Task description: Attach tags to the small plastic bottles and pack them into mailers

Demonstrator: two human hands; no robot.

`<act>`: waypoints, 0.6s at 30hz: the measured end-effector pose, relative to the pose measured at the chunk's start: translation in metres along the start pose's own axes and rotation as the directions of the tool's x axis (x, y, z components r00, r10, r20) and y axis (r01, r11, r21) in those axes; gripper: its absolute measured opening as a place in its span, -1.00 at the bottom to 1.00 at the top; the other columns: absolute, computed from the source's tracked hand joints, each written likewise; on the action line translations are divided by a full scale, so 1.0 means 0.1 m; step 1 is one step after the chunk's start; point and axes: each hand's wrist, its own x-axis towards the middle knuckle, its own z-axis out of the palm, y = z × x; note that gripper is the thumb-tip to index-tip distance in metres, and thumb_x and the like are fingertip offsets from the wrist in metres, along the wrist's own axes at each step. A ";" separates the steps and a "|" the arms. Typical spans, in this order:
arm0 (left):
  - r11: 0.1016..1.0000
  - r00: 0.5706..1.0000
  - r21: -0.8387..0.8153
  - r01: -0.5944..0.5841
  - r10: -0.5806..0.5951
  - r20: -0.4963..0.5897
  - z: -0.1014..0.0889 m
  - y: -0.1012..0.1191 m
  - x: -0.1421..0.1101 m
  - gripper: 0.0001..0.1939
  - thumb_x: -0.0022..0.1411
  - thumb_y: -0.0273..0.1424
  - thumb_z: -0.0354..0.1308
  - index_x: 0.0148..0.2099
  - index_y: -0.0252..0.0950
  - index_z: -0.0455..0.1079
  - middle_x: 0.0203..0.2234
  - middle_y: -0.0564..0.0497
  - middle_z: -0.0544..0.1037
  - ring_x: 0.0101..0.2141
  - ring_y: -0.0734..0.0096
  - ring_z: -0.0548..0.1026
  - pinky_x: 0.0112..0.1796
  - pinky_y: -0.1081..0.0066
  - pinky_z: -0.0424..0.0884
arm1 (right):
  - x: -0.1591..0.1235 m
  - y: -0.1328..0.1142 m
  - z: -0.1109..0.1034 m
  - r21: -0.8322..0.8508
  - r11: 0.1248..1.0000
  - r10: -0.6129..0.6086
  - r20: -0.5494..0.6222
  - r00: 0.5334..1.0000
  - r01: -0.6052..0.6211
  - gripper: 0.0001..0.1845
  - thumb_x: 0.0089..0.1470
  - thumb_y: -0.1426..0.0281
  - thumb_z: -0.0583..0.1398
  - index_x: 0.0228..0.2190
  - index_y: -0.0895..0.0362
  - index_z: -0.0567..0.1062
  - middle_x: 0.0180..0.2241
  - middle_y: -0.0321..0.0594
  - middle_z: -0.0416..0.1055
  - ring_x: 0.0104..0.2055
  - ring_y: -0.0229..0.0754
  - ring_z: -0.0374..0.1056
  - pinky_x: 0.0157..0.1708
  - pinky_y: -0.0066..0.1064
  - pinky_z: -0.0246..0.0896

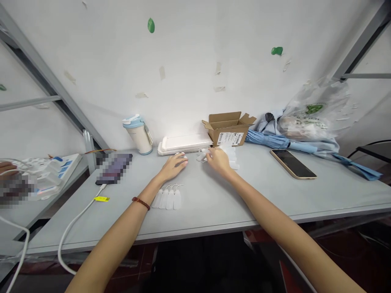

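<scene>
My left hand (174, 164) rests on the grey table (232, 203), fingers curled over a small white piece near the stack of white trays (185, 143). My right hand (217, 160) reaches toward a clear plastic bag of small white parts (229, 156) and pinches a small white part (200, 156) at the fingertips. A row of several small white tags with strings (168, 198) lies on the table beside my left forearm, which wears a red bead bracelet (141, 202).
An open cardboard box (228, 127) and a blue-lidded cup (138, 134) stand at the wall. A phone (293, 163) lies at right before a blue umbrella (277, 141) and plastic bag (314, 110). Another phone (114, 168) charges at left. Another person's hand (6, 167) shows at far left.
</scene>
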 end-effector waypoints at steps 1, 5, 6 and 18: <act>0.999 1.000 0.032 0.008 -0.008 0.023 0.00 0.02 -0.01 -0.58 0.23 -0.13 -0.07 -0.03 -0.23 0.44 0.13 -0.08 0.29 0.13 0.19 0.19 0.14 0.17 0.01 | 0.00 -0.01 0.01 -0.020 1.000 -0.001 -0.008 1.000 0.000 -0.70 0.14 0.41 0.00 -0.19 0.23 0.46 -0.20 0.03 0.42 -0.11 -0.04 0.29 -0.26 -0.39 0.10; 0.993 0.996 0.115 0.016 -0.026 0.084 -0.02 0.09 -0.03 -0.52 0.27 -0.09 -0.16 0.02 -0.21 0.40 0.16 -0.06 0.26 0.16 0.18 0.15 0.13 0.14 -0.01 | -0.04 -0.07 0.01 -0.058 0.998 -0.021 0.006 1.000 0.021 -0.72 0.13 0.45 0.01 -0.20 0.26 0.45 -0.17 0.06 0.39 -0.06 -0.02 0.24 -0.23 -0.37 0.11; 0.992 0.995 0.129 0.011 -0.023 0.092 -0.02 0.10 -0.04 -0.52 0.27 -0.09 -0.16 0.02 -0.21 0.40 0.16 -0.06 0.27 0.15 0.19 0.16 0.13 0.15 -0.01 | -0.05 -0.08 0.01 -0.061 0.998 -0.027 0.019 0.999 0.028 -0.72 0.12 0.46 0.01 -0.20 0.26 0.45 -0.17 0.05 0.39 -0.06 -0.01 0.24 -0.24 -0.37 0.12; 0.996 0.997 0.090 0.005 -0.012 0.072 0.00 0.08 -0.04 -0.54 0.26 -0.10 -0.15 -0.11 -0.22 0.46 0.03 -0.03 0.41 0.06 0.20 0.25 0.09 0.22 0.07 | -0.11 -0.08 -0.08 -0.087 0.996 0.017 0.040 0.999 -0.013 -0.73 0.10 0.54 0.00 -0.21 0.25 0.44 -0.12 0.07 0.30 -0.02 0.05 0.14 -0.25 -0.30 0.19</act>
